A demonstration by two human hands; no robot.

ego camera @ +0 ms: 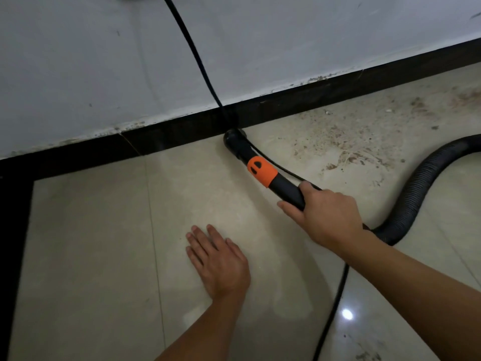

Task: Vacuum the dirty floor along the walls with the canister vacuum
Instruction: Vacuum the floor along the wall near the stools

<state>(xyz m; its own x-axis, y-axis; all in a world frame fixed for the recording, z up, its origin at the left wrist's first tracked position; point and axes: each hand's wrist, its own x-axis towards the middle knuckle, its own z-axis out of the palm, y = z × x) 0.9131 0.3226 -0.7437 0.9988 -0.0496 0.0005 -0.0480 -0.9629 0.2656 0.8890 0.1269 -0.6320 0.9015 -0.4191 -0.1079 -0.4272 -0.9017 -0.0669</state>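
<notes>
Wand (285, 188) slants down to the floor (99, 230), its tip (233, 139) touching the black skirting (351, 96), with dirt (351, 144) just to its right. The right hand (329, 213) wraps the tube behind the orange collar (261, 173), a sound hold. The tube looks light and rigid, but the ribbed hose (416, 186) will likely flex and drag. The left hand (218, 261) lies flat on the tile, fingers straight, holding nothing. A cord (197, 63) hangs down the wall.

The smooth, glossy beige floor tiles (91, 243) turn dull and rough under gritty brown dirt (346, 142), the straight black vacuum wand (283, 188) and its orange collar (261, 171) look like matt hard plastic, the black hose (421, 178) is ridged flexible plastic, and the pale painted wall (78, 61) is matt and scuffed.
</notes>
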